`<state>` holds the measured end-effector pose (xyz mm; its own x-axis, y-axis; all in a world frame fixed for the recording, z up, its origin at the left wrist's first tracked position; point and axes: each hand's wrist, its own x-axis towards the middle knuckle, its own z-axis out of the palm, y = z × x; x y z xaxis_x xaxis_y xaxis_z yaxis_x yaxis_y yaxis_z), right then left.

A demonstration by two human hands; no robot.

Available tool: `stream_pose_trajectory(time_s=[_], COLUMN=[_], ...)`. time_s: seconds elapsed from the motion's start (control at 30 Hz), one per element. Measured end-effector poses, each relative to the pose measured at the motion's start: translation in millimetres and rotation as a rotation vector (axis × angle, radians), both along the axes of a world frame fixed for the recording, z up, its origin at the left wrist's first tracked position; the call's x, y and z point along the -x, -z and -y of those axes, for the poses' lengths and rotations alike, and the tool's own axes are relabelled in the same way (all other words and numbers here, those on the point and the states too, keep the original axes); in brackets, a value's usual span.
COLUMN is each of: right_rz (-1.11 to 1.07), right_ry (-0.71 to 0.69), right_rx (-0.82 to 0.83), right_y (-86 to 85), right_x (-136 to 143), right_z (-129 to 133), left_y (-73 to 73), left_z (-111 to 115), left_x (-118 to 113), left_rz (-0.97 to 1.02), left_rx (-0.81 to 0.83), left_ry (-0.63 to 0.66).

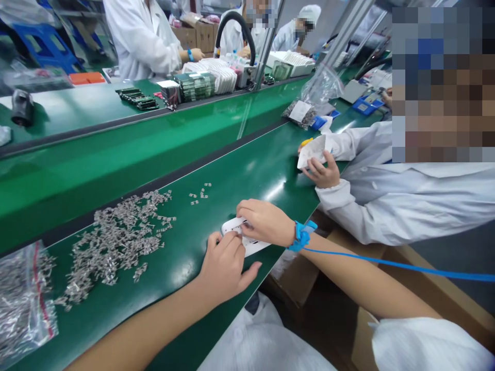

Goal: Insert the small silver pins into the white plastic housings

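A long white plastic casing (254, 249) with small openings lies on the green work surface under both hands. My left hand (226, 263) has its curled fingers on the near side of the casing, thumb held out away from it. Bent over the casing's far part, my right hand (266, 221) has its fingers drawn together on it; any small part in the fingertips is hidden. A blue wrist strap (301, 236) with a cord is on my right wrist. To the left is a heap of small metal clips (116, 239), with several loose clips (201, 194) farther out.
A clear zip bag (23, 304) of metal parts lies at the left edge. On the right, a co-worker's hand (325, 170) holds a white piece. Beyond it lies another parts bag (300, 113). Stacked green circuit boards (193, 85) stand across the green divider.
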<state>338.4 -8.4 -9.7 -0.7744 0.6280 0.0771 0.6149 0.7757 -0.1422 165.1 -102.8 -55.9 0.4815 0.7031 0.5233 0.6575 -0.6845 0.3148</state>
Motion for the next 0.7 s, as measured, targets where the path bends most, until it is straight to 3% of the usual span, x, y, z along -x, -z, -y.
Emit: stream_pose_trajectory(time_s=[0.23, 0.4, 0.47, 0.53, 0.57, 0.63, 0.7], right_rz=[0.048, 0.023, -0.079, -0.262, -0.381, -0.684, -0.993], right_ry=[-0.051, -0.04, -0.121, -0.271, -0.33, -0.315, -0.235], right_rx=[-0.064, 0.108, 0.35, 0.634, 0.698, 0.581, 0.33], right_y=[-0.2, -17.8, -40.8, -75.6, -95.5, -133.8, -158.9], right_x=[0.4, 4.8, -4.1, -23.0, -35.0, -59.0, -73.7], right_z=[3.8, -9.6, -20.4, -29.0, -31.8, -36.6, -46.0], left_y=[0.1, -1.0, -3.1, -5.8, -7.0, -7.9, -6.2], left_z=[-2.3, -4.3, -3.1, 1.9, 6.3, 19.5, 38.2], left_x=[1.3, 1.5, 1.9, 4.6, 7.1, 14.9, 25.9], left_rz=[-0.006, -0.036, -0.04, -0.047, -0.049, -0.047, -0.032], left_rx=[-0.013, -0.062, -0.058, -0.026, -0.006, 0.02, 0.012], left_ry=[-0.019, -0.012, -0.011, -0.011, -0.012, -0.012, -0.038])
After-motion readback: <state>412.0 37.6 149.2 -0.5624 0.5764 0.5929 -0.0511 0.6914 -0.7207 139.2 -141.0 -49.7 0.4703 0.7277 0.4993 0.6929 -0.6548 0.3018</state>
